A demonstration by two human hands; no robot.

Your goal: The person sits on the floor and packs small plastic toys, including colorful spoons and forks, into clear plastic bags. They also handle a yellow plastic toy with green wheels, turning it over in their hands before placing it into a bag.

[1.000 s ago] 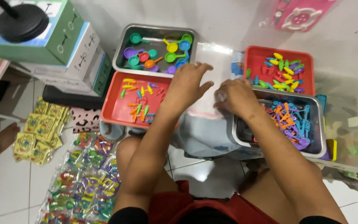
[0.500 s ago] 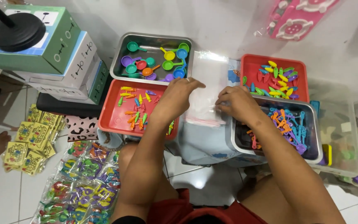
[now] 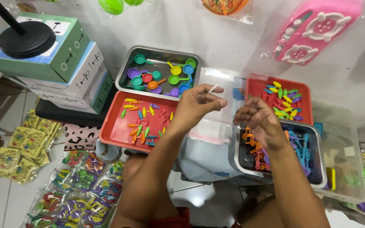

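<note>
Looking down from the head camera, I see my left hand [image 3: 197, 105] closed in a pinch on the edge of a clear plastic bag [image 3: 216, 105], lifting it above the stack of bags [image 3: 210, 126] that lies between the trays. My right hand [image 3: 256, 120] hovers just beside it with fingers curled loosely; I cannot tell whether it grips the bag's other edge.

Under my left wrist sits a red tray [image 3: 115, 135] scattered with small coloured carrot-shaped pieces. Behind it a metal tray [image 3: 125, 69] holds little coloured pans and spoons. To the right, my right hand hangs over a second metal tray [image 3: 241, 162] filled with blue, orange and purple utensil pieces, and beyond that stands another red tray [image 3: 254, 84] of yellow, green and purple bits. A clear plastic bin [image 3: 347, 156] sits at the far right.

At the upper left, stacked cardboard boxes [image 3: 70, 71] carry a black round stand base [image 3: 26, 40]. A pink toy stove [image 3: 317, 27] in wrapping leans against the wall. On the floor lie yellow packets [image 3: 20, 147] and filled toy bags [image 3: 77, 190].
</note>
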